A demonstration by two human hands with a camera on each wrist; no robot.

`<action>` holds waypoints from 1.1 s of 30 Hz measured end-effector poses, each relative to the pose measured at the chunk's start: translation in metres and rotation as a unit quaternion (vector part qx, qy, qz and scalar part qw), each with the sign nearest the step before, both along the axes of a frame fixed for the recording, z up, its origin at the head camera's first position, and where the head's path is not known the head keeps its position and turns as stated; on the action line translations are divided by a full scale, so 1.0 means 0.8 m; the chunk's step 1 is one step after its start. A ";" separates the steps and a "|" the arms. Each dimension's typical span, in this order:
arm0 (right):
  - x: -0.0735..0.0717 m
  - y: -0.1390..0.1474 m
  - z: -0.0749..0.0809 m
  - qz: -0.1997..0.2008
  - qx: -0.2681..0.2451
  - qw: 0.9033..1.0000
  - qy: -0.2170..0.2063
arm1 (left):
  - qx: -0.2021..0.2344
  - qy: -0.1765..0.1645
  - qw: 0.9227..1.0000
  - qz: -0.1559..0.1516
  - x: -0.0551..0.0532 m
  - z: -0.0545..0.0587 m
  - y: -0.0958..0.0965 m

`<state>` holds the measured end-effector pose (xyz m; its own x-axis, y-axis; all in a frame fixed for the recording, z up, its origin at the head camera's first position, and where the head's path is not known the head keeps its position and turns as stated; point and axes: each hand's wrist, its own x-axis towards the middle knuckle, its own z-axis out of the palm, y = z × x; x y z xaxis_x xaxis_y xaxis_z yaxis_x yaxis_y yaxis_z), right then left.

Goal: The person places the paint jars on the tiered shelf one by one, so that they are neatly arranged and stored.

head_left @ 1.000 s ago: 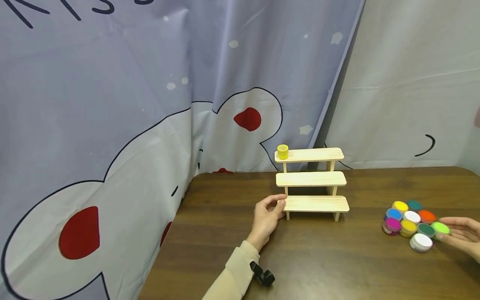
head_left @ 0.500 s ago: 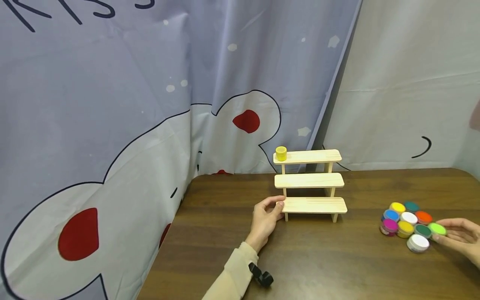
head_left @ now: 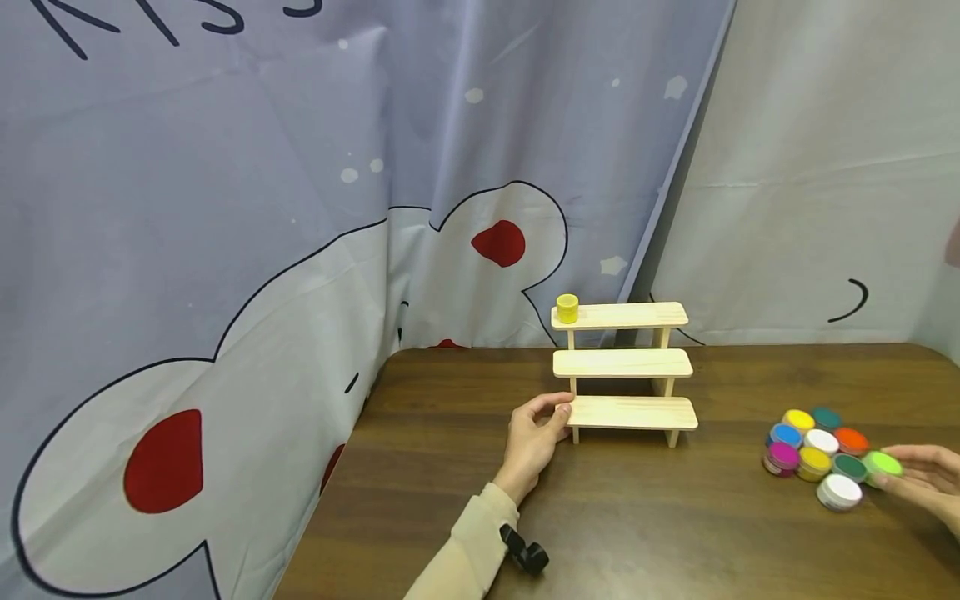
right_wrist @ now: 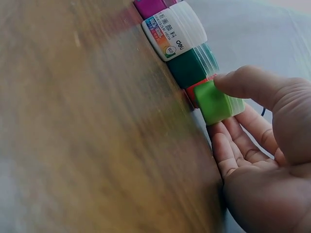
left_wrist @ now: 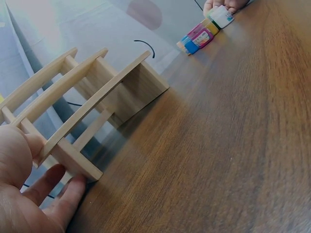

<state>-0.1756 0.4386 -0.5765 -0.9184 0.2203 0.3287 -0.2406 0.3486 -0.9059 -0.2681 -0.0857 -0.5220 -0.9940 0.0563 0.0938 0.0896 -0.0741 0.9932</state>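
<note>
A three-tier wooden display stand [head_left: 628,412] stands on the table, one yellow paint jar [head_left: 567,309] at the left end of its top tier. My left hand [head_left: 534,442] grips the left end of the lowest tier; the left wrist view has the thumb over the board and fingers by the side leg [left_wrist: 77,160]. At the right, my right hand [head_left: 926,483] pinches a light green paint jar [right_wrist: 214,103] between thumb and fingers, at the edge of a cluster of jars. Beside it are a dark green jar [right_wrist: 189,68] and a white jar [right_wrist: 170,36] with a printed label.
Several more paint jars sit close together, among them magenta [head_left: 782,457], blue [head_left: 785,436] and orange-red [head_left: 851,440]. A printed curtain [head_left: 300,250] hangs behind the brown wooden table [head_left: 637,517]. A black wrist mount [head_left: 525,552] is on the left sleeve.
The head view shifts slightly. Both hands keep their places, the left at the stand and the right at the light green jar.
</note>
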 end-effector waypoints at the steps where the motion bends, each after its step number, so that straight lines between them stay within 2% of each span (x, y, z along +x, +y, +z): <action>1: -0.001 0.002 -0.003 -0.003 0.002 1.000 0.000 | 0.000 0.001 1.000 0.000 0.000 0.000 0.000; 6: -0.015 0.022 -0.018 -0.017 0.006 1.000 0.014 | -0.002 0.002 1.000 -0.004 0.001 -0.002 0.000; 11: -0.046 0.063 -0.033 0.011 0.015 0.998 0.052 | -0.005 -0.002 1.000 -0.006 0.001 -0.003 0.001; 14: -0.068 0.077 -0.029 0.022 0.024 0.997 0.071 | -0.002 -0.001 1.000 -0.002 0.000 -0.002 0.001; 17: -0.087 0.080 -0.016 0.025 0.028 0.996 0.083 | 0.001 0.000 1.000 -0.001 -0.001 -0.002 0.000; 21: -0.095 0.074 0.015 0.027 0.036 0.995 0.092 | 0.003 0.000 1.000 -0.002 -0.001 0.000 0.001; 25: -0.069 0.018 0.090 0.026 0.011 0.994 0.104 | 0.003 -0.001 1.000 -0.001 0.000 0.000 0.001; 28: -0.048 -0.027 0.150 0.034 -0.018 0.996 0.085 | 0.000 -0.002 1.000 0.000 0.000 0.000 0.000; 30: -0.044 -0.042 0.171 0.041 -0.011 0.996 0.073 | -0.002 -0.002 1.000 0.000 0.000 0.000 -0.001; 33: -0.046 -0.050 0.188 0.035 0.027 0.998 0.036 | -0.005 -0.004 1.000 0.000 0.000 -0.001 0.000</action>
<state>-0.2123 0.3986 -0.4261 -0.9046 0.1366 0.4038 -0.3298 0.3761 -0.8659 -0.2683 -0.0860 -0.5228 -0.9947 0.0576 0.0850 0.0813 -0.0640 0.9946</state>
